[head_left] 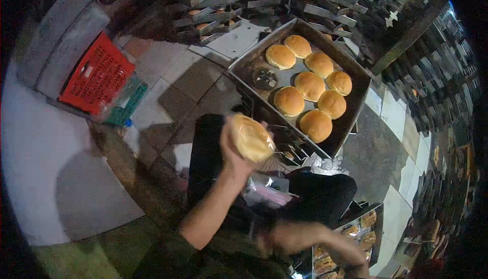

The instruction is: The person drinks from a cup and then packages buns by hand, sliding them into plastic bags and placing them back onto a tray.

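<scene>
My left hand (pixel 233 154) is raised in front of my lap, wrapped around a bun (pixel 252 139). The bun's pale side faces up, and glossy highlights on it look like clear plastic. My right hand (pixel 287 237) is low and close to my body, smeared by motion, so its fingers do not show clearly. Clear plastic bags (pixel 269 191) with a pink strip lie on my dark-clothed lap. Beyond my left hand, a deep metal tray (pixel 341 139) holds several round golden buns (pixel 310 86).
A second tray (pixel 380 236) with wrapped, darker-topped breads sits at lower right, beside my right forearm. Red (pixel 96 75) and green crates (pixel 129 101) stand at left. Stacked metal trays (pixel 213 12) line the back and right. A slanted post (pixel 406 37) rises behind the bun tray.
</scene>
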`<state>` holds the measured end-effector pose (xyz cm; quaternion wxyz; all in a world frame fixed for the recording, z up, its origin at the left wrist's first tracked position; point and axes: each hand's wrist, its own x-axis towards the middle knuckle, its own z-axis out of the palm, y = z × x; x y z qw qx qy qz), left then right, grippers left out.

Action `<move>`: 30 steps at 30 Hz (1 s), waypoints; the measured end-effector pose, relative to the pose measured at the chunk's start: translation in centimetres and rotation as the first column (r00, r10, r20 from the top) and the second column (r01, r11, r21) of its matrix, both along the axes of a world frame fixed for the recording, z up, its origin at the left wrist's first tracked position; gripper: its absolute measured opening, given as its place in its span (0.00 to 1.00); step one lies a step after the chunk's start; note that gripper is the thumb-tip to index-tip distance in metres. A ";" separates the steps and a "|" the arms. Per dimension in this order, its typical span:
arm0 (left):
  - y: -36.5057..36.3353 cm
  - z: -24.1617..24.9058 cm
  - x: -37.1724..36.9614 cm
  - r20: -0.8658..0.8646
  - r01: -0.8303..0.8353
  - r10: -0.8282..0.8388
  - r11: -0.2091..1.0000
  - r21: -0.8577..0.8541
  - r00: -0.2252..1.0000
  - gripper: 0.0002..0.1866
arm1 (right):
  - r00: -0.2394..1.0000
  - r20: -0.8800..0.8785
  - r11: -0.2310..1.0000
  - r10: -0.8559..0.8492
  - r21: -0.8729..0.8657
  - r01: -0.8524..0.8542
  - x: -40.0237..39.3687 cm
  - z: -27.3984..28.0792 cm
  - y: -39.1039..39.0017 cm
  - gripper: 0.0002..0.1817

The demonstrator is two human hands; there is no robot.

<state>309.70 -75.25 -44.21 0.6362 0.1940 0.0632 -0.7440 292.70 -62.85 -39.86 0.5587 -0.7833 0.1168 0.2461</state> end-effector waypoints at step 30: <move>12.0 3.0 12.1 0.930 0.383 0.362 0.851 -0.360 0.071 0.04 | 0.106 0.692 0.184 -0.714 0.039 0.982 7.9 -3.7 -2.2 0.03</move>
